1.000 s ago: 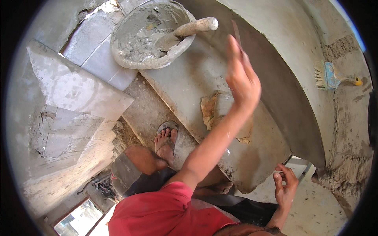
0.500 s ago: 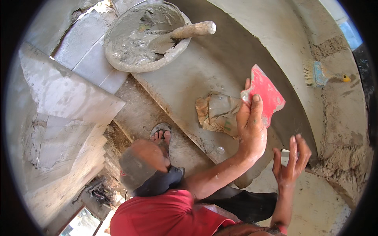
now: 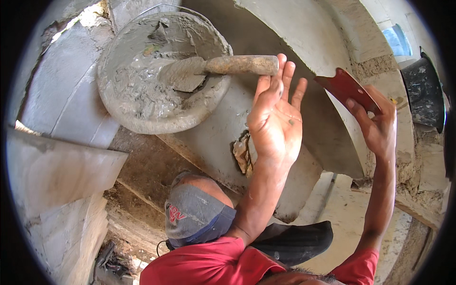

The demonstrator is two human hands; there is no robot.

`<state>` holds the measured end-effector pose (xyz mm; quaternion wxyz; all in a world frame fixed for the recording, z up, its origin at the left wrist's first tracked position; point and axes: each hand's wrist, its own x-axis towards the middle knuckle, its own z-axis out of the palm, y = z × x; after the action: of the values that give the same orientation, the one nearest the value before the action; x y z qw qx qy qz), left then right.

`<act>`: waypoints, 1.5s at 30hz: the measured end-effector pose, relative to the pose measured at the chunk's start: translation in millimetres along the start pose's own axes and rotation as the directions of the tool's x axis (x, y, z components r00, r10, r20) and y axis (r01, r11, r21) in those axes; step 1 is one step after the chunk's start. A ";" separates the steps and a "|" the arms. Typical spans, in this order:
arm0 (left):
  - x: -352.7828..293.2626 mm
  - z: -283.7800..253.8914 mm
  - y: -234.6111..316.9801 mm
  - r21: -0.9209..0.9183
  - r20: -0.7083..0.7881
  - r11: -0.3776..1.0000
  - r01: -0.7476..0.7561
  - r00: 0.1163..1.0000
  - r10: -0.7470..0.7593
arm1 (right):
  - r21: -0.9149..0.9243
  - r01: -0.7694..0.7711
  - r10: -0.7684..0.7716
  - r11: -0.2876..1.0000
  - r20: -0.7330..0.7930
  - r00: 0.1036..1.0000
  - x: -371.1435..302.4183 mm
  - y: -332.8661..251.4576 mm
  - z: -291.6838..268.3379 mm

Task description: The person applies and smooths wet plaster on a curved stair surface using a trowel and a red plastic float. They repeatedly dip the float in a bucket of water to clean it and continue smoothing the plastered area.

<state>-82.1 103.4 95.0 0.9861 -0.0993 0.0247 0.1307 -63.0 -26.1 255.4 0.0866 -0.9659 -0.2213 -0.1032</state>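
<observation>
My left hand is raised in the middle of the view, palm toward me, fingers spread and holding nothing. Its fingertips are close to the wooden handle of a trowel that lies in a round pan of wet grey mortar. My right hand is up at the right and grips a flat red scraper by its lower edge. Behind both hands is a smooth grey plastered slab with a rough broken patch just left of my left wrist.
Pale stone blocks stand at the left. My bent knee in a grey wrap is below the slab, with a dark flat thing beside it. A black tub sits at the far right by rough masonry.
The red scraper has passed from my left hand to my right hand. My left hand has opened and risen toward the trowel handle. The view has closed in on the mortar pan.
</observation>
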 end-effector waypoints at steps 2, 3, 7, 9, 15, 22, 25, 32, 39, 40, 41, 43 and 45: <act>-8.1 -4.2 7.6 -0.191 0.097 0.980 -0.050 0.993 0.069 | -0.047 0.033 -0.028 0.998 0.090 0.996 20.4 -4.1 2.2; -17.1 -6.8 9.0 -0.282 0.068 0.955 -0.089 0.991 0.112 | -0.067 0.052 -0.043 0.996 0.133 0.990 32.1 -5.7 5.6; -24.4 -30.0 -4.7 -0.111 0.121 0.898 -0.425 0.891 0.437 | -0.203 0.266 -0.179 0.943 0.363 0.914 89.7 -11.8 28.3; -17.5 -38.9 -22.1 0.242 -0.004 0.875 -0.418 0.902 0.432 | -0.386 0.336 -0.187 0.859 0.375 0.908 123.8 -23.8 46.6; 50.1 -59.7 -82.0 0.950 0.190 0.163 -0.265 0.909 0.371 | -0.289 0.325 -0.203 0.901 0.380 0.902 182.0 -98.8 49.2; 68.6 -75.3 -97.0 0.942 0.325 -0.018 -0.336 0.896 0.301 | -0.431 0.405 -0.240 0.806 0.386 0.890 141.9 -84.3 51.5; 69.3 -77.9 -95.5 0.936 0.318 0.048 -0.348 0.896 0.311 | -0.264 0.307 -0.204 0.915 0.353 0.913 155.3 -63.7 42.5; 81.5 -69.9 -85.1 0.903 0.409 0.000 -0.429 0.862 0.299 | -0.115 0.450 -0.464 0.886 -0.167 0.870 149.6 -0.6 33.3; 82.6 -69.9 -86.8 0.875 0.462 0.002 -0.484 0.836 0.297 | 0.196 0.080 -0.030 0.977 -0.247 0.968 111.5 64.9 67.0; 83.3 -70.7 -87.2 0.866 0.472 0.024 -0.499 0.833 0.290 | 0.281 0.014 0.062 0.959 -0.261 0.963 108.0 69.0 62.2; 84.8 -70.5 -87.6 0.874 0.465 0.000 -0.486 0.836 0.291 | 0.285 0.000 0.087 0.959 -0.293 0.952 104.5 71.7 54.8; 81.9 -68.7 -85.1 0.879 0.460 -0.004 -0.477 0.846 0.268 | 0.280 -0.051 0.155 0.958 -0.361 0.920 91.6 73.1 35.3; 77.4 -60.5 -80.2 0.867 0.481 -0.050 -0.496 0.806 0.345 | 0.402 -0.055 0.221 0.914 -0.380 0.898 73.6 68.7 19.6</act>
<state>12.3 34.8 45.2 0.7038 0.5946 0.0764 0.3812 35.5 -52.8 245.7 0.3250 -0.8992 -0.1430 -0.2558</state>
